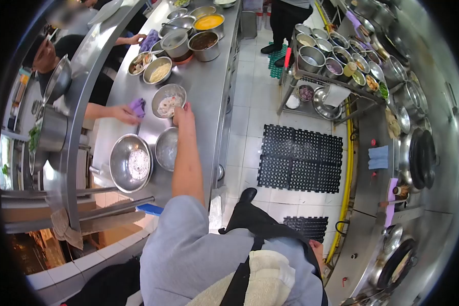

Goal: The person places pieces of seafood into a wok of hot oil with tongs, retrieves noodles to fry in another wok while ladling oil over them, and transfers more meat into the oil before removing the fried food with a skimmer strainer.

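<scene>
My left hand [183,115] reaches over the steel counter [205,92] and is closed on the near right rim of a metal bowl [159,94]. Inside that bowl lies pale, pinkish-white food [168,105]. Just below it stands a smaller metal bowl [165,153], partly covered by my forearm. A large, shiny metal bowl [118,163] is to its left. Down at my side, beside the dark apron, my right hand [316,250] shows only in part, and its fingers are not clear.
Across the counter, a co-worker's hand [125,114] holds a purple cloth [137,106]. Pots and bowls of food crowd the counter's far end, including an orange liquid [208,22]. A cart of ingredient tins [311,58], black floor mats [300,158] and woks [422,158] are on the right.
</scene>
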A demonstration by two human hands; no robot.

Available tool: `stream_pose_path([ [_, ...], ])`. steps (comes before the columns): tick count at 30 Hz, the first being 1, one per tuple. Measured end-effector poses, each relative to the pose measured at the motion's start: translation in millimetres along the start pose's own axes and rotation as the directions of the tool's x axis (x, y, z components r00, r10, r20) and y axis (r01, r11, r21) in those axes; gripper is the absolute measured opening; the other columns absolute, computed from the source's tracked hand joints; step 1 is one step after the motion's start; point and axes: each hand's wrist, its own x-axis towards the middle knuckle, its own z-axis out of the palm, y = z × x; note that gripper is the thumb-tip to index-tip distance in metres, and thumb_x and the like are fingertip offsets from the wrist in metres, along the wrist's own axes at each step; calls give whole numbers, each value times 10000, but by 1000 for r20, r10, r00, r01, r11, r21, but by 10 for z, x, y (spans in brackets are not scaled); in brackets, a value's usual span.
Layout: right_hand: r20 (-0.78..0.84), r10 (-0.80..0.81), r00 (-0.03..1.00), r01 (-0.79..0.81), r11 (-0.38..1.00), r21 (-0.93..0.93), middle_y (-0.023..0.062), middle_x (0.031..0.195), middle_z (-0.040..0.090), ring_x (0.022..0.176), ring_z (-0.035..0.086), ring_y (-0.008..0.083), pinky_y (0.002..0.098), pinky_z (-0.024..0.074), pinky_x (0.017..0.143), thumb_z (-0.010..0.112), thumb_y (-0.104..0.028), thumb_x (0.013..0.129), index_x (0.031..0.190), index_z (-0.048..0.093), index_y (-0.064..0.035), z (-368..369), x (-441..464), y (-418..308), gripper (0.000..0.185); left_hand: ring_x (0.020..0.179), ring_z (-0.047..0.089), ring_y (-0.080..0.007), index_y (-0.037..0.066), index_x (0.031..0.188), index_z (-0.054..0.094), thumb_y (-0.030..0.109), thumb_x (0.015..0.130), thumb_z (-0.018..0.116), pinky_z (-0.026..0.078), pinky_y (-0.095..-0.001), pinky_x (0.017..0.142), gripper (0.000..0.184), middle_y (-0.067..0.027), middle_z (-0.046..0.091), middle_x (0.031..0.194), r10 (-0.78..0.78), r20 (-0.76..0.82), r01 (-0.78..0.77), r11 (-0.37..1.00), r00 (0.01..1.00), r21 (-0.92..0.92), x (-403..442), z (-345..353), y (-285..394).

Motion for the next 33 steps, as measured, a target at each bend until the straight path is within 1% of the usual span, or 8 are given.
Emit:
stream_pose_path([
  [5,-18,38,999,-37,998,58,92,737,669,561,642,158,258,501,449,613,-143,944,1075,631,20,15,-154,566,210,891,661,-389,-150,1167,473,-24,846,473,584,-465,858,345,-229,584,1061,-133,154,94,967,979,236,-1239,19,-339],
  [9,-26,21,999,-16,985,173,82,761,671,571,644,153,271,512,443,620,-143,904,1013,641,-1,169,-309,1675,181,926,662,-396,-145,1134,487,-26,840,524,582,-503,859,319,-239,603,1025,-422,349,239,855,837,461,-2280,-423,-745],
  [11,-196,-29,980,67,980,187,85,749,673,567,651,182,301,516,449,613,-144,869,929,662,-18,299,-505,1946,149,922,666,-384,-139,1129,507,-6,856,542,585,-499,853,306,-242,614,1050,-522,289,231,719,803,656,-2951,-634,-999],
  [12,-111,59,992,-59,998,8,95,686,659,541,644,191,321,519,463,611,-171,857,881,672,-19,264,-516,2181,165,901,675,-362,-130,1117,529,4,860,555,591,-484,840,291,-236,629,1045,-588,303,219,653,750,725,-3155,-813,-1163],
  [13,-129,179,975,-171,983,72,83,679,670,547,633,167,327,513,524,642,-314,873,799,702,-34,290,-566,2387,296,862,685,-337,-115,1092,545,6,858,555,599,-470,805,263,-208,648,978,-667,308,225,588,678,777,-3521,-921,-1276],
  [22,-161,501,850,-308,722,620,134,755,699,541,686,205,296,539,443,594,-151,851,990,701,12,-7,-1487,3706,240,753,713,-332,-103,1089,554,58,885,602,612,-396,664,264,-214,688,941,-992,72,-85,64,104,994,-6475,-2143,-2248],
  [27,-158,546,822,-258,606,752,151,769,697,538,687,221,299,515,422,581,-154,867,994,674,11,-2,-1925,4241,228,759,689,-343,-84,979,510,13,885,541,605,-452,695,138,-222,639,924,-990,-28,-93,-16,-136,996,-7807,-2479,-2954],
  [33,-209,624,753,-183,503,845,157,741,689,520,661,202,297,494,412,562,-150,850,911,665,34,210,-2191,4275,219,692,676,-324,-24,812,508,-21,859,529,601,-453,669,51,-184,620,813,-978,92,-112,114,-190,987,-8962,-1967,-3722],
])
